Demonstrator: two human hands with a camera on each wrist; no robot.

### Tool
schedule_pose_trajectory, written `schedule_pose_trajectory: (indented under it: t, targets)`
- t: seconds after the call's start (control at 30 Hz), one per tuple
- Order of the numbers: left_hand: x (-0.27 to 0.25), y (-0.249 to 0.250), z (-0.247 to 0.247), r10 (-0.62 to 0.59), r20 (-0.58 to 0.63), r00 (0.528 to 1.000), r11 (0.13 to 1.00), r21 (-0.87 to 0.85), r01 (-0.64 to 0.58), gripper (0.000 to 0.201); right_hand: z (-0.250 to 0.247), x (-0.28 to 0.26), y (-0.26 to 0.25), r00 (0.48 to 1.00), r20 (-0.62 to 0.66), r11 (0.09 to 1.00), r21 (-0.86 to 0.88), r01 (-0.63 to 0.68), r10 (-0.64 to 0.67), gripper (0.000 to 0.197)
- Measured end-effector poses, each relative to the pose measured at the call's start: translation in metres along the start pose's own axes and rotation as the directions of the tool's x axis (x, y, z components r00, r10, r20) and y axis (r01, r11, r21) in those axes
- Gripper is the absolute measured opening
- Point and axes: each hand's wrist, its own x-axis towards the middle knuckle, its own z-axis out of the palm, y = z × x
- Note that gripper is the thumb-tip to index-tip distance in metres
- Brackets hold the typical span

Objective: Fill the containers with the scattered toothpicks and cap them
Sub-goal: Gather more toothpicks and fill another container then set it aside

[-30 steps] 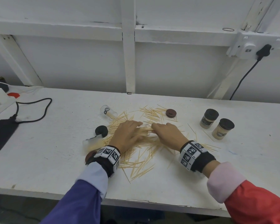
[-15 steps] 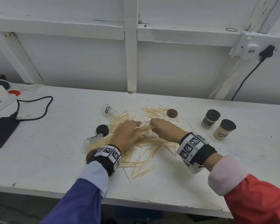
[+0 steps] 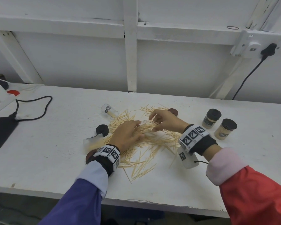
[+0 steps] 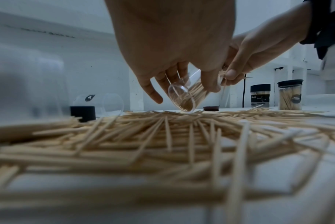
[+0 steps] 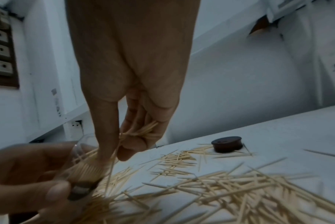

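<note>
Loose toothpicks (image 3: 146,146) lie scattered over the middle of the white table (image 3: 55,143). My left hand (image 3: 128,133) grips a clear container (image 4: 183,98), tilted, partly filled with toothpicks, its bottom near the pile (image 4: 162,136). My right hand (image 3: 162,119) pinches a small bundle of toothpicks (image 5: 141,133) at the container's open mouth (image 5: 80,148). An empty clear container (image 3: 109,110) lies on its side at the back left. Another clear container (image 3: 92,141) lies by my left wrist. A black cap (image 3: 102,129) and a brown cap (image 5: 227,144) sit on the table.
Two filled, black-capped containers (image 3: 211,118) (image 3: 225,129) stand upright at the right. A black adapter (image 3: 2,132) with its cable (image 3: 37,109) lies at the far left. A wall socket (image 3: 256,47) with a plugged cord hangs at the upper right.
My right hand has lifted off the pile with a pinch of toothpicks and come to the container's mouth. My left hand has tilted the container up slightly.
</note>
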Motion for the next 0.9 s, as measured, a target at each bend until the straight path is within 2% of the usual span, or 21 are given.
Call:
schedule_pose_trajectory:
  t: [0.1,0.3,0.53,0.67,0.9]
  targets:
    - [0.0,0.001,0.0,0.003,0.005,1.0,1.0,-0.006,-0.003,0.062,0.0,0.0,0.002,0.997,-0.078,0.995,0.098,0.007,0.001,0.03]
    - [0.0,0.002,-0.001,-0.004,0.006,1.0,1.0,-0.014,0.004,0.062,0.006,0.006,0.002,0.994,-0.072,0.997,-0.012,0.076,-0.077,0.02]
    - [0.0,0.004,-0.001,-0.012,0.022,1.0,1.0,-0.002,0.012,0.063,-0.005,0.006,-0.004,0.996,0.077,0.998,-0.034,0.045,-0.042,0.04]
    - [-0.001,0.004,-0.001,-0.01,0.026,1.0,1.0,0.001,0.01,0.063,-0.006,0.008,-0.002,0.999,0.034,0.996,-0.082,0.024,-0.021,0.046]
    - [-0.001,0.005,-0.001,0.005,0.037,0.999,1.0,0.019,-0.006,0.063,-0.003,0.005,-0.006,0.997,-0.039,0.995,-0.073,0.063,-0.066,0.026]
